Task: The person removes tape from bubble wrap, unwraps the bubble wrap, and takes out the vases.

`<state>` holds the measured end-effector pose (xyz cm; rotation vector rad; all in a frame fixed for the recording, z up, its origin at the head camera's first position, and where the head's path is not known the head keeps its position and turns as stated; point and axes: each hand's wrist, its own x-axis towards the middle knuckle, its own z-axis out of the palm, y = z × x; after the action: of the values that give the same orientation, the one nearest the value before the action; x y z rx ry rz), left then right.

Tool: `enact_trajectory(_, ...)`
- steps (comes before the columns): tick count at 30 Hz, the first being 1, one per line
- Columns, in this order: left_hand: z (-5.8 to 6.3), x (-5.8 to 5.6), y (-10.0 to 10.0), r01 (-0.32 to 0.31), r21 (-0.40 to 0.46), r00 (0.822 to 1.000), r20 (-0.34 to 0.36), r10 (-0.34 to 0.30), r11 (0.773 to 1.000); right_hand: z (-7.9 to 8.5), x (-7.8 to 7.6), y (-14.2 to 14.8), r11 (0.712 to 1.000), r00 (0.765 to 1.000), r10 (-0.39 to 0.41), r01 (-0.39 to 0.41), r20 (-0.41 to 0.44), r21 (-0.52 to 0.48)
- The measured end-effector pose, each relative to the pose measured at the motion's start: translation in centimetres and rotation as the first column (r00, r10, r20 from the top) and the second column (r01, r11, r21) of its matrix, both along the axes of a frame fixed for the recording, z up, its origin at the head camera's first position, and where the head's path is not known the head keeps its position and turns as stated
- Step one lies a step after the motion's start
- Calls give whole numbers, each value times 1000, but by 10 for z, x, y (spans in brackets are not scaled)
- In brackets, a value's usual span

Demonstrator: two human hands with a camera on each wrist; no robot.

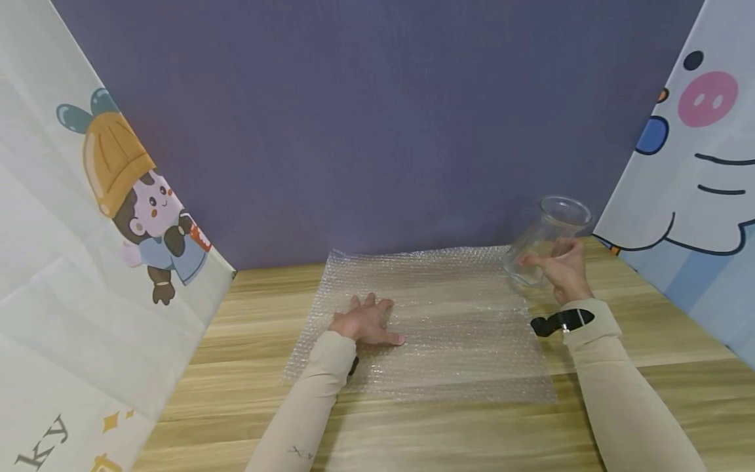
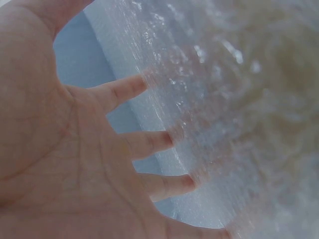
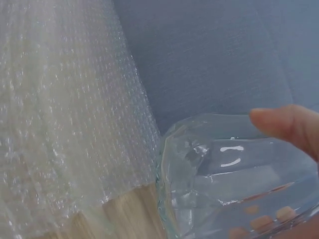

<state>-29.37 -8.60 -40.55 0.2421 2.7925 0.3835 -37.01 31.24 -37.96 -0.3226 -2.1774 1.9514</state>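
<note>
A sheet of clear bubble wrap (image 1: 454, 328) lies flat on the wooden table. My left hand (image 1: 368, 321) rests on its left half, fingers spread; in the left wrist view the fingertips touch the bubbly plastic (image 2: 239, 99). At the sheet's far right corner, my right hand (image 1: 566, 270) grips a clear glass vase (image 1: 538, 241) with a flared rim. The vase tilts, its rim up and to the right and its base near the wrap's edge. The right wrist view shows the thumb (image 3: 284, 124) on one side of the glass and fingers seen through it.
A purple-blue backdrop (image 1: 377, 131) stands behind the table (image 1: 248, 367). Pale printed sheets with cartoon figures hang at the left (image 1: 53, 229) and right (image 1: 702, 210). Bare wood runs along both sides and the front of the wrap.
</note>
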Motion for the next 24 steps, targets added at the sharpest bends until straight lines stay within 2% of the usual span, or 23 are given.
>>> enact_trajectory(7,-1,0,1,2,2,1000,7,-2,1000,-5,0,4,998,1000,8,-9,-18,-60)
enact_trajectory(15,-1,-1,0,4,3,1000,10,-4,1000,-10,-2,7,999,999,-45,45,4,-29)
enact_trajectory(24,2,0,0,3,4,1000,7,-3,1000,-16,-6,10,993,996,-85,84,-11,-83)
